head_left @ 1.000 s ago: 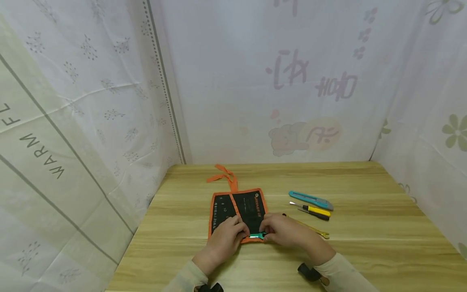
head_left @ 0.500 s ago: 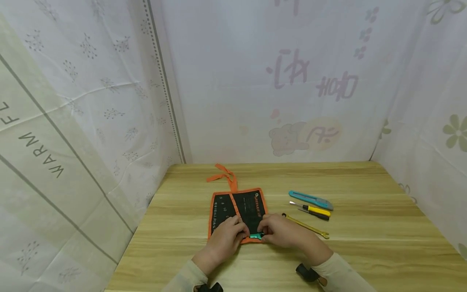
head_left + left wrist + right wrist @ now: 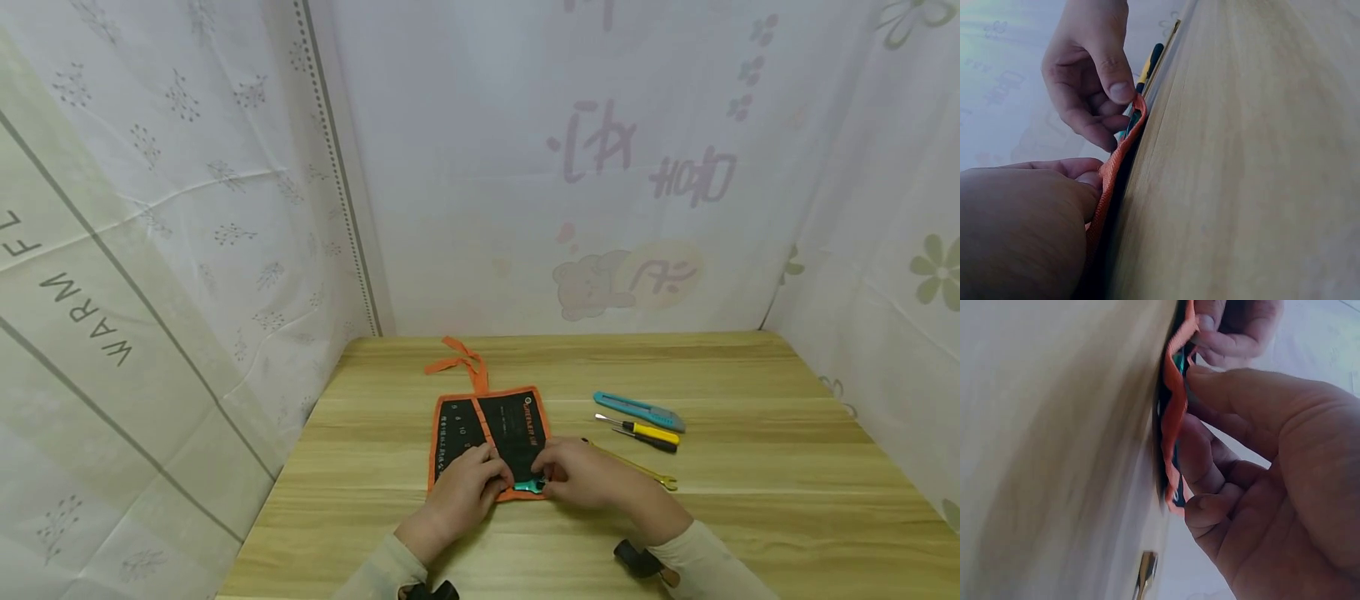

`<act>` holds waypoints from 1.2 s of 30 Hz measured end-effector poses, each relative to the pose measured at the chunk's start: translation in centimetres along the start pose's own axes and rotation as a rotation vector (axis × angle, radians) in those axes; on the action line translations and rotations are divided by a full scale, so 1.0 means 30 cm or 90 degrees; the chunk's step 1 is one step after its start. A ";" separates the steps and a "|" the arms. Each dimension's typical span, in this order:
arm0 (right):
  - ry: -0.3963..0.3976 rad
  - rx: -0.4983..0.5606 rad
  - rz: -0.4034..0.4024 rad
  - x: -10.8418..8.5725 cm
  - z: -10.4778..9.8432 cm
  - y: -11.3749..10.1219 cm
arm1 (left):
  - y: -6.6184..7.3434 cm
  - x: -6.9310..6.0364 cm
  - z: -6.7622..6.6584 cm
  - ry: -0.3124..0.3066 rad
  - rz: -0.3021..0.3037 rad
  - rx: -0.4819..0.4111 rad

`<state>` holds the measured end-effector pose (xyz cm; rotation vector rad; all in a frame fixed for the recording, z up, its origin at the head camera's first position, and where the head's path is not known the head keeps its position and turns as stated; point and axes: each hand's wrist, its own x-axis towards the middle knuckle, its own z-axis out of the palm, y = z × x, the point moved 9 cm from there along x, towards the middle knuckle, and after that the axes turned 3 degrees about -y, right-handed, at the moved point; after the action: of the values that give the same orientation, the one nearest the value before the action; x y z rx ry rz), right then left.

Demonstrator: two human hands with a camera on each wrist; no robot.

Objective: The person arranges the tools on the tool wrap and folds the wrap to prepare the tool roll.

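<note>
The black pouch with orange edging (image 3: 517,425) lies spread on the desk (image 3: 772,517), its orange ties (image 3: 478,375) toward the far side, which leaves the near edge within reach of both hands. The green wrench (image 3: 529,486) lies at this near edge, between the fingertips of the two hands. The left grip (image 3: 467,483) pinches the orange edge, I judge so that the cloth does not slide. The right grip (image 3: 581,472) has bent fingers at the other end of the wrench and touches the edging; whether it grasps the wrench or only the cloth, I cannot tell. The utility knife (image 3: 637,411), the yellow screwdriver (image 3: 657,433) and the yellow wrench (image 3: 642,467) lie to the right, perhaps to be near the right hand. In the head view, both forearms come from the near side and converge, backs of the hands upward.
</note>
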<state>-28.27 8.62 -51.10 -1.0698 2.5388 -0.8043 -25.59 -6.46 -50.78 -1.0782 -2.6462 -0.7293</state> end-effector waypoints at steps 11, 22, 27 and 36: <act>0.034 0.041 0.027 -0.065 -0.056 0.046 | -0.006 -0.003 -0.001 -0.006 -0.015 0.003; 0.106 0.028 0.035 -0.123 -0.142 0.119 | -0.044 0.002 -0.012 -0.016 -0.034 -0.053; 0.147 0.035 0.060 -0.147 -0.175 0.154 | -0.063 -0.002 -0.017 -0.016 -0.038 -0.056; 0.228 0.080 0.116 -0.213 -0.218 0.262 | -0.075 -0.007 -0.003 -0.043 -0.061 -0.056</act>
<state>-31.25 20.28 -50.21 -0.6918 2.7756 -1.1747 -27.03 -8.02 -51.61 -1.0202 -2.7625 -0.8510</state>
